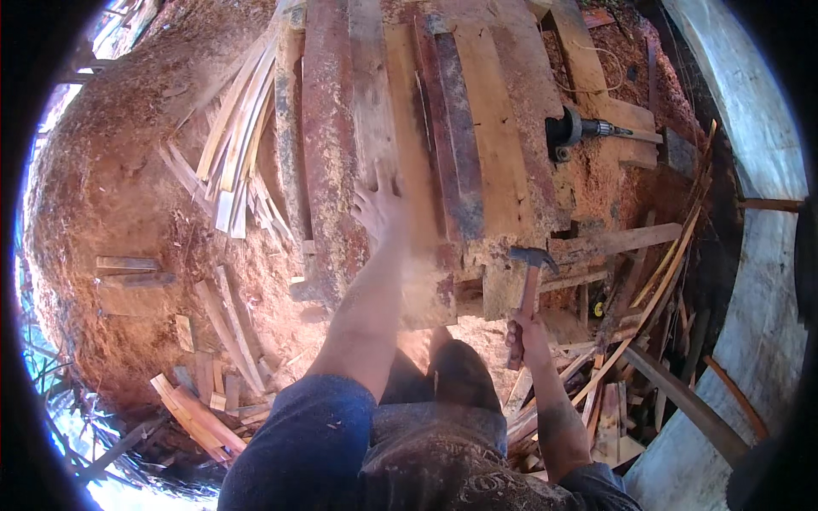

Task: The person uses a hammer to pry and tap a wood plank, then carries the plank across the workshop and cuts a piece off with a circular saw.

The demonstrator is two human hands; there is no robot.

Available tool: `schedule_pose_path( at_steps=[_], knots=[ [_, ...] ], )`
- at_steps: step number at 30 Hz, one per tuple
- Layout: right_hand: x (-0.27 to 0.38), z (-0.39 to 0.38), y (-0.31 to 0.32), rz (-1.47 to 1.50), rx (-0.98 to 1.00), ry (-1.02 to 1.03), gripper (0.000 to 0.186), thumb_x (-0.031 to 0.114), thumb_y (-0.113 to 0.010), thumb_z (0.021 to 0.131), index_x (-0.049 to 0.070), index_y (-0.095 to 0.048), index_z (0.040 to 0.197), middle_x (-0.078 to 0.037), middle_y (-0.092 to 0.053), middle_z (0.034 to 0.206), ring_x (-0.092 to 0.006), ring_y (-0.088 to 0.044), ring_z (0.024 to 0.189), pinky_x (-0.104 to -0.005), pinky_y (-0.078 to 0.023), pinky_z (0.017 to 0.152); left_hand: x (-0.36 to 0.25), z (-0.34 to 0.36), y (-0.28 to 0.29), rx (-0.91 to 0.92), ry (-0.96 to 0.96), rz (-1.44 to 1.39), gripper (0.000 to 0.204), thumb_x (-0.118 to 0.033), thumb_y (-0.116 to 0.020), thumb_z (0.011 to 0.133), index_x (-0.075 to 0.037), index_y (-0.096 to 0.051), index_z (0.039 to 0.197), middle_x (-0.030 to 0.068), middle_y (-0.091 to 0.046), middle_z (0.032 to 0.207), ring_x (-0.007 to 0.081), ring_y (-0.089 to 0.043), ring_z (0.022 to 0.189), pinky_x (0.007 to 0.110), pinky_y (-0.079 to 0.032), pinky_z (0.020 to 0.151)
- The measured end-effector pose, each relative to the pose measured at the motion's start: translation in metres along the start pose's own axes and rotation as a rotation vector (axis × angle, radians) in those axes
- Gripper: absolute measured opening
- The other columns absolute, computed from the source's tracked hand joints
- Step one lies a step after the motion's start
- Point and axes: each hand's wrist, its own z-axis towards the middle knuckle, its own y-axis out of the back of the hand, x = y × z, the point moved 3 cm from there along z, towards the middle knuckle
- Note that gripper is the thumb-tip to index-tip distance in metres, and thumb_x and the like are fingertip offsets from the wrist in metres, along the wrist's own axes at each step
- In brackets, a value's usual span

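Note:
My left hand lies with its fingers spread over a greyish plank at the middle of the wooden bench. Its palm is toward the wood. My right hand is wrapped round the handle of a claw hammer, whose dark head points away from me near the bench's near right corner. Next to the greyish plank runs a lighter board, and farther right a dark narrow board and a wide yellowish board lie lengthwise.
A black power tool with a metal shaft rests at the bench's right side. Thin wood strips lean at the left. Offcuts lie on the sawdust heap. Scrap wood piles up at right, before a pale sheet.

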Motion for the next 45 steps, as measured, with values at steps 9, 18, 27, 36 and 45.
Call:
schedule_pose_path(
  at_steps=[9,18,27,36,45],
  knots=[
    [0.066,-0.025,-0.03,-0.583,-0.307,0.378,0.023,0.025,-0.065,0.098,0.004,-0.054,0.096,-0.011,-0.058,0.065,-0.0252,-0.061,0.052,-0.0399,-0.045,0.048,-0.004,0.003,-0.001,0.007,0.018,0.078,0.061,-0.054,-0.039,0.106,-0.036,-0.029,0.164,0.0329,-0.033,0.155,0.0485,-0.042,0.138,0.059,-0.031,0.114],
    [0.086,-0.047,-0.042,-1.42,-0.143,0.692,0.025,0.021,-0.073,0.086,0.004,-0.059,0.097,-0.021,-0.066,0.083,-0.0417,-0.067,0.073,-0.0501,-0.056,0.068,-0.004,0.004,-0.004,-0.025,0.013,0.035,0.063,-0.052,-0.048,0.103,-0.036,-0.033,0.162,0.0335,-0.035,0.152,0.048,-0.045,0.13,0.058,-0.037,0.107],
    [0.105,-0.011,-0.012,-1.72,-0.21,0.754,0.032,0.028,-0.077,0.08,0.007,-0.064,0.101,-0.015,-0.064,0.1,-0.038,-0.067,0.094,-0.0499,-0.055,0.078,-0.004,0.007,-0.001,-0.019,-0.001,0.094,0.063,-0.052,-0.044,0.105,-0.034,-0.031,0.164,0.0342,-0.034,0.154,0.0491,-0.043,0.134,0.059,-0.035,0.11],
    [0.113,-0.006,-0.013,-1.772,-0.147,0.802,0.032,0.029,-0.076,0.082,0.007,-0.064,0.102,-0.016,-0.065,0.098,-0.0396,-0.068,0.087,-0.052,-0.055,0.074,-0.005,0.005,0.001,0.034,0.017,0.091,0.063,-0.052,-0.041,0.106,-0.034,-0.029,0.164,0.033,-0.032,0.156,0.0473,-0.04,0.138,0.058,-0.032,0.114],
    [0.06,-0.006,-0.011,-1.411,-0.237,0.577,0.034,0.035,-0.073,0.089,0.003,-0.064,0.099,-0.022,-0.067,0.092,-0.0466,-0.067,0.086,-0.056,-0.053,0.075,-0.003,0.005,-0.002,-0.054,0.001,0.072,0.063,-0.052,-0.043,0.105,-0.032,-0.032,0.163,0.0335,-0.034,0.155,0.0483,-0.042,0.135,0.059,-0.031,0.113]
  ],
)
